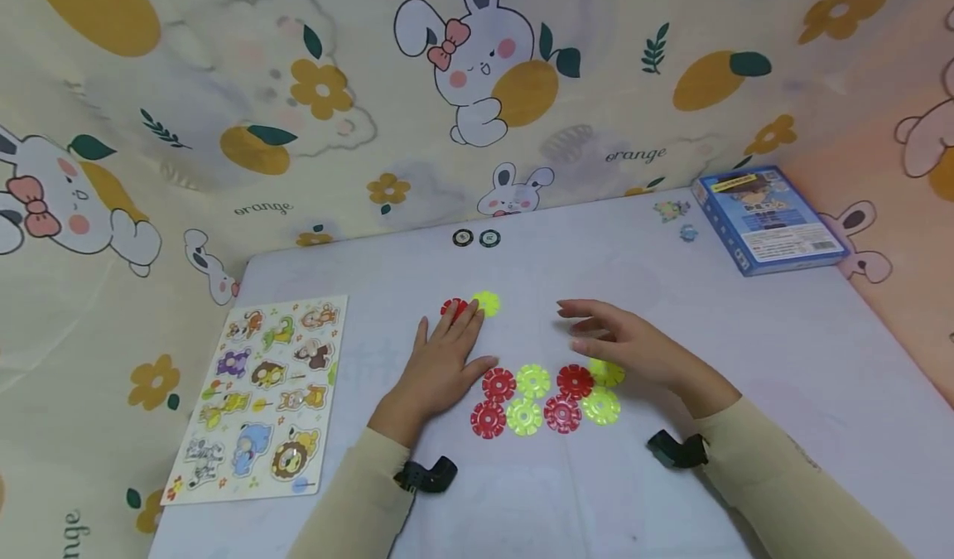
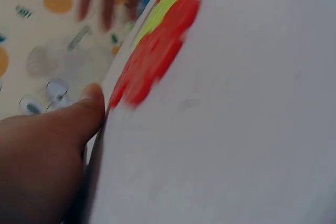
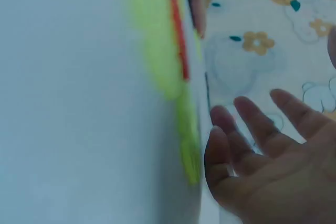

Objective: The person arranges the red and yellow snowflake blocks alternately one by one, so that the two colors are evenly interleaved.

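My left hand [image 1: 438, 370] lies flat with straight fingers, its fingertips over a red notched plastic disc [image 1: 450, 307] and reaching the edge of a yellow-green disc [image 1: 489, 302]. Below them, red discs [image 1: 562, 414] and yellow-green discs [image 1: 524, 416] alternate in two rows. The left thumb [image 2: 79, 119] points toward the near end of those rows. Above their right end, my right hand [image 1: 647, 352] hovers with loosely bent fingers and nothing in it. The right wrist view shows its fingers [image 3: 262, 135] spread apart beside the blurred yellow-green discs [image 3: 155, 40].
A board of animal stickers [image 1: 268, 393] lies at the left. Two small black rings [image 1: 477, 238] are at the back. A blue box [image 1: 771, 219] stands back right, beside small colourful pieces [image 1: 672, 210]. Printed cloth [image 1: 447, 178] hangs behind the white table [image 1: 522, 501].
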`<state>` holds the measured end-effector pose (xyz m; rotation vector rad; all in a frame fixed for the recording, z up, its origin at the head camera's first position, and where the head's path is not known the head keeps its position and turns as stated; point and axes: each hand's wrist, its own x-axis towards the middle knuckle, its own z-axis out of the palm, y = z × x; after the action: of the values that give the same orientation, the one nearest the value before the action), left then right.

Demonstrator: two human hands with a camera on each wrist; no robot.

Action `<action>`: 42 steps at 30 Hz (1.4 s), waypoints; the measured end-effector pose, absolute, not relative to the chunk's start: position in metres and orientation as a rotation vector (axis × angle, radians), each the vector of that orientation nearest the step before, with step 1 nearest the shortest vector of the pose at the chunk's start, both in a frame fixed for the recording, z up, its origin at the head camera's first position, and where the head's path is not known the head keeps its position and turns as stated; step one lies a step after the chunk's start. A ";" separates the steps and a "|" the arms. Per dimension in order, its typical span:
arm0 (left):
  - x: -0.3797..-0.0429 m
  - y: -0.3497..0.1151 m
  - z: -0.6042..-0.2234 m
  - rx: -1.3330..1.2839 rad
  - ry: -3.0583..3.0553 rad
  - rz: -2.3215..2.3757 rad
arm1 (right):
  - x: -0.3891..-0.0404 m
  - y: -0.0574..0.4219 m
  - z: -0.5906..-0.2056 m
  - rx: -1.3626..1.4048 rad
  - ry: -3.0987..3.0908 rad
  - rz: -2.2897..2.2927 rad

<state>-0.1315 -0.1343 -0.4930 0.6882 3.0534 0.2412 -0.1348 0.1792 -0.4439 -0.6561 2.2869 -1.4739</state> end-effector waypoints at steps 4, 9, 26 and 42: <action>-0.133 -0.144 -0.493 0.711 3.062 0.267 | -0.123 0.190 -0.456 -0.605 2.326 -1.372; -0.132 -0.146 -0.492 0.727 3.066 0.306 | -0.113 0.187 -0.465 -0.636 2.461 -1.163; -0.132 -0.147 -0.496 0.711 3.091 0.295 | -0.126 0.156 -0.448 -0.456 2.557 -1.252; -0.132 -0.149 -0.499 0.744 3.097 0.309 | -0.165 0.130 -0.452 -0.467 2.620 -1.083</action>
<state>-0.1325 -0.1492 -0.4990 0.7444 3.0969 0.3089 -0.1654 0.1305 -0.4518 -0.4667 2.6198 -1.0833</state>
